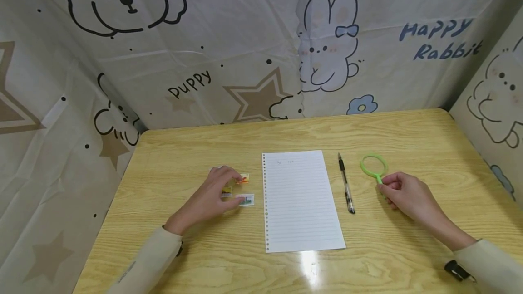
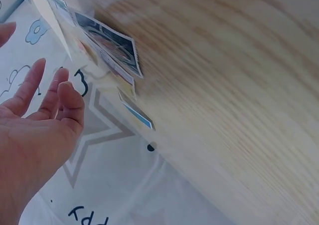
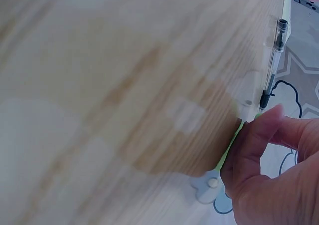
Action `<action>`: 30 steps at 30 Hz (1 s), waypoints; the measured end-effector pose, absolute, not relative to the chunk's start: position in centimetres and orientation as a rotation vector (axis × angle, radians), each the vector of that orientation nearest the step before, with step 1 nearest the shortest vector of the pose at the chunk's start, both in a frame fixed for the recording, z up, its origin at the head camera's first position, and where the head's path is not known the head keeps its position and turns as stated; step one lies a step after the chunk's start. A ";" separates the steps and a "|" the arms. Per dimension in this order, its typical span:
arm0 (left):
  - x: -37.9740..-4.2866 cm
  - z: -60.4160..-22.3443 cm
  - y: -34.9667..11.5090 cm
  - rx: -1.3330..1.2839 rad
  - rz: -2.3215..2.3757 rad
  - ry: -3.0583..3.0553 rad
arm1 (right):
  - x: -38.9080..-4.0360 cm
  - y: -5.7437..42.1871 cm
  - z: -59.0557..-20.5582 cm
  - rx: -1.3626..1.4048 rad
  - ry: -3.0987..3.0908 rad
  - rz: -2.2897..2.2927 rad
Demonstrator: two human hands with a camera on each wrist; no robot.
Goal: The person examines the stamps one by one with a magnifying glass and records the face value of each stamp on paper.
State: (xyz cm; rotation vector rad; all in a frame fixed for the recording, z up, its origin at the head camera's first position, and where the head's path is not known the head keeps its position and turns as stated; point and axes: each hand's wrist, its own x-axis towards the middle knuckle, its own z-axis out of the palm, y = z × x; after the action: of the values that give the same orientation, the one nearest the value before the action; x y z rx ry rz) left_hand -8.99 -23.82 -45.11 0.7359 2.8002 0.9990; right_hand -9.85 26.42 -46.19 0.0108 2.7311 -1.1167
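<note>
My left hand [image 1: 209, 195] hovers over a small group of postage stamps, fingers spread and holding nothing. Peeking out around it are a red-and-orange stamp [image 1: 245, 178], a yellow stamp [image 1: 226, 191] and a blue-green stamp [image 1: 247, 200]; a further one behind the hand is mostly covered. In the left wrist view the fingers stay apart from the stamps, among them a dark stamp [image 2: 112, 41]. Over on the right, my right hand [image 1: 410, 196] pinches the handle of a green magnifying glass [image 1: 379, 179] between thumb and fingers. Its ring lies at or just above the table; I cannot tell which.
Between the hands lies a lined sheet of paper [image 1: 302, 203] with punched holes and faint marks near its top. A black-capped clear pen [image 1: 345, 184] is just right of it. Patterned cloth [image 1: 253, 49] hangs behind and beside the wooden table [image 1: 196, 144].
</note>
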 end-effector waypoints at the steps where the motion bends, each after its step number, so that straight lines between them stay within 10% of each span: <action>1: -9.0 -45.1 -23.7 0.738 0.989 2.793 | -9.9 26.4 -46.2 0.013 2.728 -1.117; 30: -9.5 -46.3 -20.3 0.889 0.871 2.762 | -10.3 26.7 -46.1 0.035 2.634 -1.114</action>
State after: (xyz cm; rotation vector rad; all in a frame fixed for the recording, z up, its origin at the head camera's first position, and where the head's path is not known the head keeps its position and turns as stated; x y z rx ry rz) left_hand -9.49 -20.33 -46.28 0.8893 2.7615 0.8706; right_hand -10.27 26.72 -46.13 0.0347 2.6336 -1.1142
